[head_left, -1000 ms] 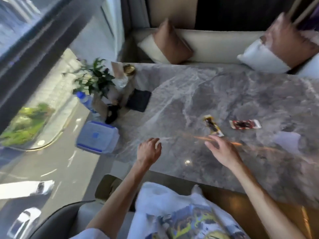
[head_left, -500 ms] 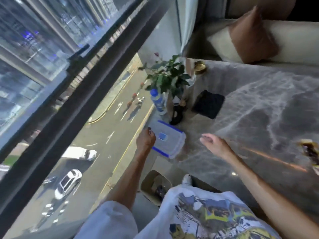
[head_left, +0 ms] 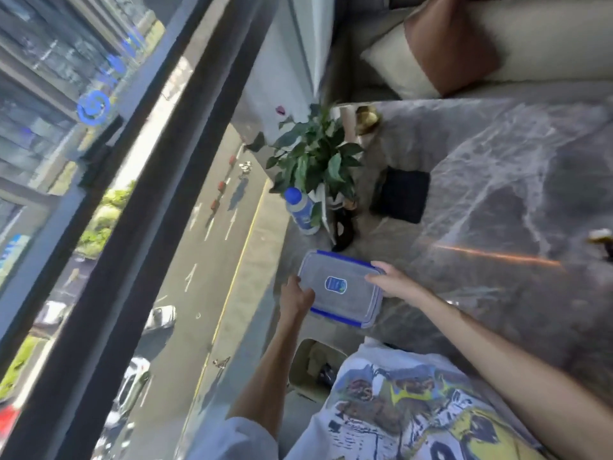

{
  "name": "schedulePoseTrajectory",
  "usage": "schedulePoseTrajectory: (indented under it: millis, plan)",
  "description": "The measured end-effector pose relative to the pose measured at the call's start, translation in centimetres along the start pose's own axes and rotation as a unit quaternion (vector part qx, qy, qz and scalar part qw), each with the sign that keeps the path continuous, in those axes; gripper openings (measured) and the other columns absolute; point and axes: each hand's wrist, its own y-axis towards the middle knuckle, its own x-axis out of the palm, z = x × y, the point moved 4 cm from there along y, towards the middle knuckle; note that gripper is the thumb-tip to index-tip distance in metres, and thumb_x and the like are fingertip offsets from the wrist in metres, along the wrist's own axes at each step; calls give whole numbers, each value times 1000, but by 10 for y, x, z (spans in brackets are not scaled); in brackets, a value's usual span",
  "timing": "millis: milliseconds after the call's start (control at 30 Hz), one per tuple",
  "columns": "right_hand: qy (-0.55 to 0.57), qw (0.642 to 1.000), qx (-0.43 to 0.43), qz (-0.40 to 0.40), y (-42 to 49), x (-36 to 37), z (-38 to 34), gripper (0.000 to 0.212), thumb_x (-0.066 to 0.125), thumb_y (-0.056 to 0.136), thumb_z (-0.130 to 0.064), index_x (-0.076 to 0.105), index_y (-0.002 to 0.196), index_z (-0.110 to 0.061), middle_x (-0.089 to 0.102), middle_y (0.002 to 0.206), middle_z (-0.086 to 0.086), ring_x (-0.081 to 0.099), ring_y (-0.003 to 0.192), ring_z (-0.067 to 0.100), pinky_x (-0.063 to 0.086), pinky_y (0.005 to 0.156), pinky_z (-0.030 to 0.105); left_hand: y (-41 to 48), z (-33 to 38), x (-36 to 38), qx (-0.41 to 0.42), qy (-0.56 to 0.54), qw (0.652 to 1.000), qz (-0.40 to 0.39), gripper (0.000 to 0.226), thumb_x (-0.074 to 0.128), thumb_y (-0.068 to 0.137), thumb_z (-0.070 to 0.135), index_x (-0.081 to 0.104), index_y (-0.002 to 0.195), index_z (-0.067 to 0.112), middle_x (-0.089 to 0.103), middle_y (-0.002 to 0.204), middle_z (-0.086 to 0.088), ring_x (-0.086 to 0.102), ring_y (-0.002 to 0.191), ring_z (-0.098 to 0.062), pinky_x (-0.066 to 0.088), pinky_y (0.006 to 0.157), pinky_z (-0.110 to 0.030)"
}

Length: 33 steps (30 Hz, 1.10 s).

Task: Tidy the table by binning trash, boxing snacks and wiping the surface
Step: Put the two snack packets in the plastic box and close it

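Two hands on the clear blue-rimmed plastic box (head_left: 338,287): left hand (head_left: 298,293) grips its edge, right hand (head_left: 388,280) flat; likely light, rigid, slick.

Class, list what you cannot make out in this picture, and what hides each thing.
Head view:
- Box contents: frosted lid hides them.
- Left hand fingertips: behind its own knuckles at the box rim.
- Wrapper: cut off by the right edge, blurred.
- Bin contents: dark, partly behind the shirt.
- Bottle label: blurred, leaves overlap it.
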Motion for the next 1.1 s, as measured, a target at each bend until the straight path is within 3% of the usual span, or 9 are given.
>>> schedulePoseTrajectory:
  millis: [233, 467, 600, 667, 767, 867, 933, 1000, 1100]
  plan:
    - [0, 993, 21, 119, -31, -110, 101, 64, 60, 84, -33, 40, 143, -16, 44, 145, 12, 47, 130, 24, 38, 111, 37, -38, 66, 110, 109, 88, 987, -85, 41, 48, 77, 11, 56, 117, 12, 48, 120, -14, 56, 104, -41, 44, 97, -39]
    - [97, 953, 116, 262, -143, -211, 254, 33, 60, 89, -12, 59, 121, -3, 61, 104, 14, 51, 119, 29, 40, 105, 42, -111, 194, 259, 311, 103, 917, -228, 54, 42, 67, 14, 60, 116, 0, 49, 134, -21, 47, 123, -36, 32, 103, -34]
    - [187, 934, 152, 265, -183, -231, 319, 36, 58, 92, -7, 50, 127, -2, 61, 90, 12, 58, 74, 23, 48, 61, 26, -150, 236, 327, 350, 69, 891, -281, 50, 46, 76, -4, 52, 125, -6, 44, 142, -24, 49, 125, -34, 29, 96, -20]
    - [220, 926, 169, 257, -195, -238, 340, 38, 56, 94, -9, 46, 130, -4, 57, 77, 5, 52, 59, 14, 45, 50, 22, -164, 245, 346, 347, 15, 899, -266, 57, 44, 76, -3, 44, 133, -6, 50, 134, -18, 50, 118, -24, 31, 93, -14]
    - [223, 923, 152, 276, -199, -256, 360, 35, 54, 96, -18, 49, 129, -6, 54, 79, 3, 49, 55, 14, 41, 40, 20, -172, 244, 360, 303, -51, 930, -201, 56, 48, 89, 1, 32, 143, 0, 46, 141, -15, 49, 125, -27, 34, 104, -25]
    - [236, 915, 111, 308, -194, -279, 368, 35, 56, 95, -25, 60, 121, -2, 64, 100, 11, 53, 66, 12, 43, 54, 23, -170, 223, 369, 183, -127, 964, -147, 55, 54, 94, 12, 31, 143, 2, 42, 145, -18, 44, 132, -30, 34, 109, -32]
    - [236, 926, 78, 284, -187, -287, 359, 33, 55, 95, -26, 62, 120, -5, 65, 115, 14, 59, 85, 16, 42, 63, 19, -170, 203, 377, 110, -184, 965, -153, 49, 57, 93, 19, 41, 136, 0, 54, 131, -21, 56, 115, -30, 49, 96, -40]
    - [249, 933, 58, 254, -178, -289, 348, 33, 54, 96, -27, 62, 120, -4, 65, 120, 14, 61, 104, 23, 44, 64, 15, -177, 185, 386, 68, -220, 955, -186, 41, 60, 92, 22, 52, 125, -1, 64, 113, -19, 63, 90, -24, 54, 73, -32]
    - [262, 933, 56, 241, -170, -283, 342, 35, 56, 95, -25, 60, 121, -1, 64, 121, 14, 62, 100, 22, 49, 72, 20, -193, 164, 393, 28, -264, 939, -218, 21, 62, 91, 21, 66, 102, 4, 69, 102, -22, 66, 82, -26, 56, 77, -44]
